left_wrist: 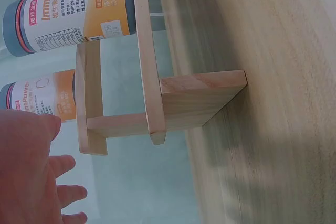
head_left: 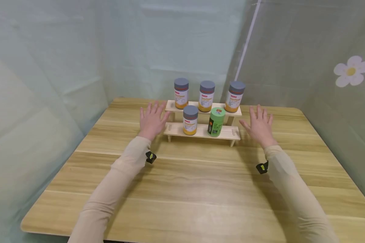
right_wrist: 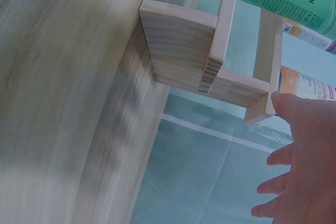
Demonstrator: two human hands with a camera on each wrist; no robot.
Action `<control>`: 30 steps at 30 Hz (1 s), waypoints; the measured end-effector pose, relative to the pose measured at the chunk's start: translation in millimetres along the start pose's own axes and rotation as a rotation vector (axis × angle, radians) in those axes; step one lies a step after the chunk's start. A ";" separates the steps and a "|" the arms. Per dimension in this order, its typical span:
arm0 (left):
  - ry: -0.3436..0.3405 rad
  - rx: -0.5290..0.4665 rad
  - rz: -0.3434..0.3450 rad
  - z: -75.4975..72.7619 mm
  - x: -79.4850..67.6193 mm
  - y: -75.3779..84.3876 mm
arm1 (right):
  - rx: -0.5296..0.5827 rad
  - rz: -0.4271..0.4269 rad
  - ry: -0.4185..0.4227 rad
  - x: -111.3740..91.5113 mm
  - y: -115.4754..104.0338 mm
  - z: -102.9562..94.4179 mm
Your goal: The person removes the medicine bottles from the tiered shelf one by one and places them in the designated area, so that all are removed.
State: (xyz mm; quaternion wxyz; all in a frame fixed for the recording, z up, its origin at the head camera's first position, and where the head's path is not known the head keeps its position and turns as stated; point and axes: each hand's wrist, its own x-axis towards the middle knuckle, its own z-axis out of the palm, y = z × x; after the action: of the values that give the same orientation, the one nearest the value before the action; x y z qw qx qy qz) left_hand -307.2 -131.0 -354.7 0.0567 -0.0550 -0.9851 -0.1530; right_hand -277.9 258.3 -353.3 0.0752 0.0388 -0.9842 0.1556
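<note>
A two-tier wooden rack (head_left: 202, 131) stands at the back of the table. Three grey-capped supplement bottles line its upper tier: a left one (head_left: 181, 93), a middle one (head_left: 206, 96) and a right one (head_left: 235, 97). On the lower tier, another grey-capped bottle (head_left: 190, 120) stands beside a green bottle (head_left: 216, 122). My left hand (head_left: 152, 121) is spread just left of the rack, fingers straight, holding nothing. To the right of the rack, my right hand (head_left: 260, 126) is likewise spread and holds nothing. Both wrist views show the rack's ends close to the thumbs.
The rack and bottles stand on a wood-grain table (head_left: 182, 192) with rounded corners. Pale cloth (head_left: 170, 40) hangs behind and at the sides, with a white flower (head_left: 352, 71) on the right one. Each wrist carries a small black device.
</note>
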 end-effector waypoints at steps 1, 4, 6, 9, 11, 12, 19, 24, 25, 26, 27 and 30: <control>0.000 -0.001 0.001 0.3 0.1 0.2 | -0.006 -0.004 -0.001 -0.6 0.1 -0.2; -0.003 -0.005 0.011 0.4 0.7 1.1 | -0.022 -0.016 -0.006 -1.9 1.5 -0.9; -0.008 -0.010 0.014 0.3 0.8 2.0 | -0.025 -0.024 -0.012 -2.8 2.1 -1.4; -0.012 -0.017 0.020 1.5 1.3 2.2 | -0.017 -0.023 -0.017 -4.2 3.2 -1.7; -0.013 -0.027 0.020 2.9 1.5 1.4 | -0.006 -0.018 -0.019 -5.7 3.7 -1.7; -0.016 -0.039 0.020 3.9 1.5 0.8 | 0.000 -0.015 -0.020 -6.4 3.8 -1.6; -0.062 -0.142 0.042 6.2 -0.9 -0.2 | 0.042 0.004 -0.045 -7.8 4.7 -2.4; -0.064 -0.222 0.037 7.8 -0.7 -1.1 | 0.067 0.009 -0.031 -8.6 2.2 -3.6; -0.067 -0.245 0.032 7.8 -0.5 -1.5 | 0.074 0.011 -0.025 -8.9 1.0 -4.1; -0.073 -0.277 0.026 8.1 0.1 -2.2 | 0.084 0.013 -0.017 -9.2 -0.3 -4.5; -0.079 -0.308 0.020 8.0 0.1 -2.6 | 0.093 0.015 -0.007 -9.3 -1.5 -5.0; -0.101 -0.414 0.002 9.1 1.0 -3.1 | 0.115 0.018 0.040 -9.9 -4.6 -6.5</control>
State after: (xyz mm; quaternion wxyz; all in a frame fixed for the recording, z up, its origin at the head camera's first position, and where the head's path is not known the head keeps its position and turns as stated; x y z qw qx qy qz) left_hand -309.5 -131.0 -364.0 -0.0052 -0.0740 -0.9341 -0.3491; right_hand -266.9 256.5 -347.4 0.0911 0.0308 -0.9723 0.2132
